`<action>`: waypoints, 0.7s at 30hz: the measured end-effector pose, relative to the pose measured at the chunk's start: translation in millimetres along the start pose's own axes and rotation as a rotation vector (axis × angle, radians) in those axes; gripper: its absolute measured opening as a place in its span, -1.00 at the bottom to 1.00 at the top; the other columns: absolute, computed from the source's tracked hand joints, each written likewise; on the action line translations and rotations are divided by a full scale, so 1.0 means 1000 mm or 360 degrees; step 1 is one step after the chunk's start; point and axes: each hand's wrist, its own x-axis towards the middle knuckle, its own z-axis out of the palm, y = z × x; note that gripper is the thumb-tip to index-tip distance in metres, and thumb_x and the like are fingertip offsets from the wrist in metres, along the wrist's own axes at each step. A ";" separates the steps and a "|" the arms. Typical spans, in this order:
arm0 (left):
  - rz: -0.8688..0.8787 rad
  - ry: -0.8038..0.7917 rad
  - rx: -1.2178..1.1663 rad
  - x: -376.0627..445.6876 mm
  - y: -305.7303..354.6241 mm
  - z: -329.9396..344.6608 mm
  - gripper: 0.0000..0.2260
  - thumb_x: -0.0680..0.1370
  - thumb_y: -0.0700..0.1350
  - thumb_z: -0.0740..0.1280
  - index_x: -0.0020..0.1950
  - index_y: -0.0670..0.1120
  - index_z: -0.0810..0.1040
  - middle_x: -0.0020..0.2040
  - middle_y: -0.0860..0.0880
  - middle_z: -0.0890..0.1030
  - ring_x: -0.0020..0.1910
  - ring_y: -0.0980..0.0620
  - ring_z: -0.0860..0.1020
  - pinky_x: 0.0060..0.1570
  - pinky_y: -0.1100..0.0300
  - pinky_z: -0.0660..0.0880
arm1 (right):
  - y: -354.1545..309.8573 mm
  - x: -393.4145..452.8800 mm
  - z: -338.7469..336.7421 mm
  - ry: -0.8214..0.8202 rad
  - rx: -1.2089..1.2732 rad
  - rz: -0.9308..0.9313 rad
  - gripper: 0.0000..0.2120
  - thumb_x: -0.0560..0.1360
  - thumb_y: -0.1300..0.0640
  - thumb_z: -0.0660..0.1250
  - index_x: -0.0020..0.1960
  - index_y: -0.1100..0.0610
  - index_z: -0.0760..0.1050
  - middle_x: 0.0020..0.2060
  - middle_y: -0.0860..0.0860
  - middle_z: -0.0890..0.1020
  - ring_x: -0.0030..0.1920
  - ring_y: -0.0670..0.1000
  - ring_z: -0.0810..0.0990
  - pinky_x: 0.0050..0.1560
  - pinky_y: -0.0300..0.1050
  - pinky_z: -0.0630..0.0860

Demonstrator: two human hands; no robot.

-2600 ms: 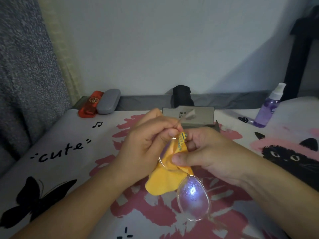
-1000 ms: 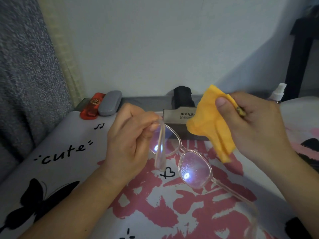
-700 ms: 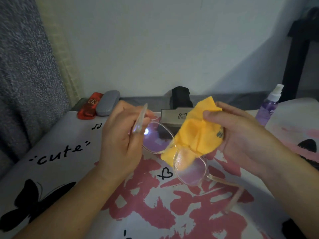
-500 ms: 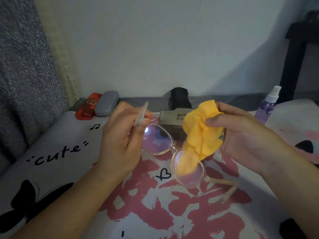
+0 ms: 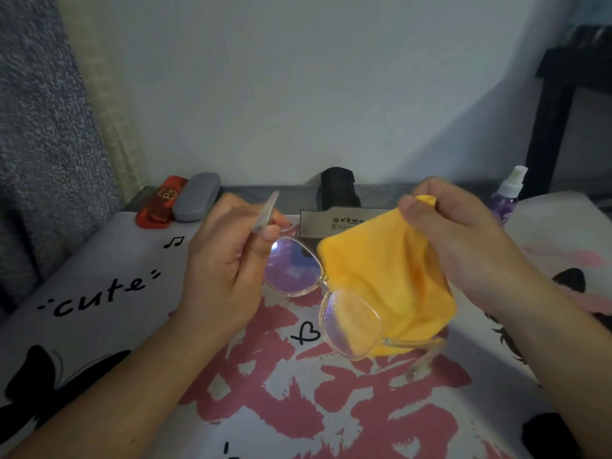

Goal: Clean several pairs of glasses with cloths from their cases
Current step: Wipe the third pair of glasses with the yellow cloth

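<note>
Glasses [image 5: 326, 298], clear plastic frame, held in air at frame centre above the printed cover [image 5: 109, 286]. One lens sits centre-left w/ a bright glare spot + purple tint; the other lens is lower, centre-right, cloth showing through it. One temple sticks up toward upper centre-left, other temple angles down to lower right, tip blurred.

Left hand [image 5: 222, 276] centre-left: thumb + fingers curled, pinching the frame at the hinge end by the upturned temple.

Yellow cloth [image 5: 387, 279] hangs centre-right, behind and just beside the lower lens; overlaps it in view, contact w/ lens cannot be told. Right hand [image 5: 463, 240] upper right of centre pinches cloth's top corner betw. thumb and fingers; rest of cloth drapes loose.

Behind, upper centre: grey box-type case [image 5: 334, 221] w/ printed label, black object [image 5: 337, 188] behind it. Upper left: red case [image 5: 159, 207] touching grey case [image 5: 197, 202], side by side. Upper right: purple spray bottle [image 5: 508, 193], partly hidden by right hand. Cover print: "cute", music note, heart, pink marks, black shapes.
</note>
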 end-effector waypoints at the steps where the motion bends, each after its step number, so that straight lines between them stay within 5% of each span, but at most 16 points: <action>1: 0.0000 -0.0003 0.0000 0.000 -0.001 0.000 -0.88 0.66 -0.16 0.22 0.08 -0.01 0.54 -0.13 -0.09 0.54 -0.10 0.01 0.54 -0.11 0.03 0.49 | 0.002 0.001 0.002 0.0078 -0.0120 -0.0058 -0.71 0.65 0.01 0.26 -0.23 0.03 0.41 -0.46 -0.15 0.35 -0.42 -0.15 0.35 -0.33 -0.18 0.32; 5: -0.0002 0.0003 -0.0031 0.000 -0.001 0.000 -0.86 0.67 -0.15 0.22 0.09 0.04 0.54 -0.14 -0.07 0.53 -0.10 0.01 0.53 -0.10 0.01 0.49 | 0.005 0.003 -0.001 0.0386 -0.0210 -0.0235 -0.73 0.68 -0.09 0.20 -0.16 -0.02 0.39 -0.44 -0.18 0.36 -0.38 -0.15 0.36 -0.28 -0.12 0.34; 7: 0.0010 -0.0008 -0.0035 0.001 0.000 0.000 -0.87 0.69 -0.09 0.21 0.09 0.04 0.54 -0.13 -0.09 0.53 -0.11 -0.04 0.54 -0.10 -0.02 0.50 | 0.001 -0.002 0.000 0.0308 -0.0040 -0.0329 -0.76 0.62 -0.19 0.19 -0.16 -0.11 0.39 -0.38 -0.16 0.45 -0.31 -0.13 0.43 -0.25 -0.16 0.40; 9: 0.0013 -0.0007 0.0005 0.001 0.000 0.000 -0.85 0.70 -0.07 0.18 0.07 -0.03 0.54 -0.11 -0.11 0.54 -0.10 -0.06 0.55 -0.09 0.01 0.51 | 0.000 -0.005 0.001 -0.0088 0.0434 -0.0281 -0.77 0.55 -0.22 0.24 -0.11 -0.08 0.42 -0.07 0.03 0.66 -0.11 0.11 0.53 -0.14 0.04 0.47; 11: 0.0003 0.0047 0.0087 0.002 0.000 -0.001 -0.84 0.69 -0.12 0.20 0.04 -0.10 0.56 -0.10 -0.12 0.55 -0.08 0.00 0.53 -0.05 0.13 0.49 | 0.002 -0.007 0.000 -0.0595 0.0723 -0.0213 -0.77 0.54 -0.14 0.30 -0.09 0.02 0.44 0.23 0.06 0.66 0.05 0.16 0.54 -0.10 0.16 0.47; 15: -0.0037 0.0155 0.0226 0.004 0.000 -0.004 -0.82 0.67 -0.19 0.20 0.02 -0.20 0.58 -0.08 -0.11 0.53 -0.02 0.29 0.45 0.04 0.41 0.36 | 0.006 -0.013 0.002 -0.1199 0.0775 -0.0090 -0.70 0.54 -0.11 0.36 -0.06 0.15 0.57 0.29 0.21 0.61 0.29 0.17 0.59 0.09 0.04 0.58; 18: -0.0003 0.0190 0.0252 0.005 -0.001 -0.007 -0.78 0.68 -0.21 0.20 -0.02 -0.27 0.59 -0.10 -0.18 0.54 -0.03 0.23 0.46 0.03 0.42 0.34 | 0.004 -0.014 0.013 -0.1080 0.1116 0.0143 -0.53 0.57 -0.19 0.24 -0.11 0.22 0.62 0.18 0.27 0.64 0.30 0.23 0.58 0.23 0.07 0.56; 21: 0.0068 0.0202 0.0255 0.005 -0.001 -0.008 -0.75 0.68 -0.23 0.20 -0.11 -0.29 0.57 -0.17 -0.21 0.54 -0.12 -0.08 0.51 -0.06 0.22 0.41 | 0.007 -0.011 0.021 -0.0698 0.1233 0.0283 -0.76 0.57 0.03 0.29 -0.09 0.19 0.60 -0.04 0.17 0.65 0.10 0.16 0.66 0.06 0.04 0.64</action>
